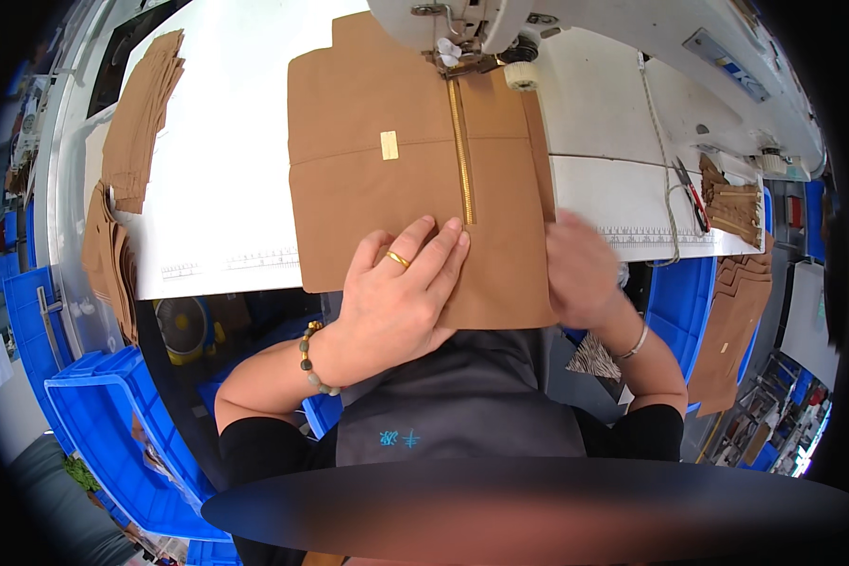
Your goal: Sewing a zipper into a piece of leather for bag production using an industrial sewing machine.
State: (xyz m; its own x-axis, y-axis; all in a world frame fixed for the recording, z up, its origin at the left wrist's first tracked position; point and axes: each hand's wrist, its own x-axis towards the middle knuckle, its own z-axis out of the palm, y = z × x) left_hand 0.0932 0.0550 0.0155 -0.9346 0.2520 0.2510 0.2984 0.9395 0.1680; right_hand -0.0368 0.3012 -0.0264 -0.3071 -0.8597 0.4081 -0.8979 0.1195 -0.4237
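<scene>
A brown fabric panel [368, 212] lies across the white sewing table, its near edge hanging over the front. A gold-toothed zipper [462, 156] runs down it from beneath the sewing machine's presser foot [455, 68]. My left hand [401, 283] rests flat on the panel, its fingertips at the zipper's near end. At the panel's right edge is my right hand [585, 269], smeared by motion, so its finger position is hidden. A small pale label [390, 145] shows on the cloth left of the zipper.
Stacked brown pieces [141, 123] lie at the table's left, and others [108, 255] drape over its edge. Red-handled snips [693, 203] lie right, beside small zippered pieces [731, 203]. Blue crates [127, 443] stand below left. The machine arm [651, 38] overhangs the far right.
</scene>
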